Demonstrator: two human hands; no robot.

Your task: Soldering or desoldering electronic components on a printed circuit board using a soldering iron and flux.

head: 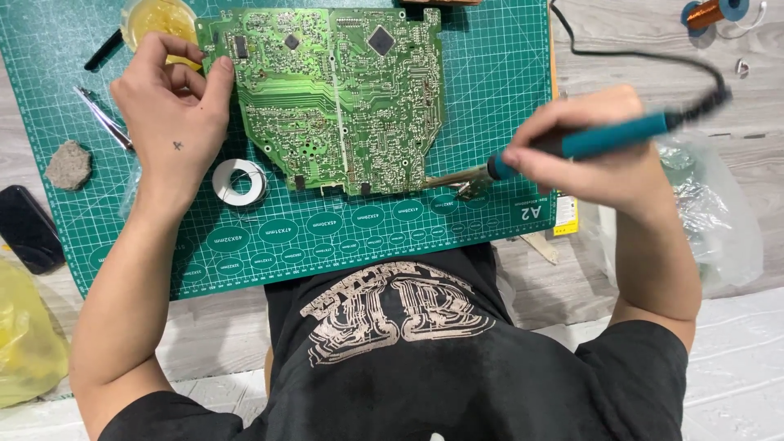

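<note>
A large green circuit board (343, 98) lies solder side up on a green cutting mat (498, 73). My left hand (171, 114) grips the board's left edge near its top corner, thumb against the rim and fingers curled. My right hand (600, 159) holds a soldering iron (612, 140) with a teal handle. The iron's metal tip (457, 181) points left and sits at the board's lower right corner, just above the mat. A black cord runs from the iron up and to the left across the table.
A white solder ring (239, 182) lies below the board. Tweezers (102, 118), a black pen (104, 49) and a yellow flux jar (159, 16) are at upper left. A grey lump (69, 163), black phone (28, 229), yellow bag (24, 327), copper spool (714, 12) and clear plastic bag (719, 204) surround the mat.
</note>
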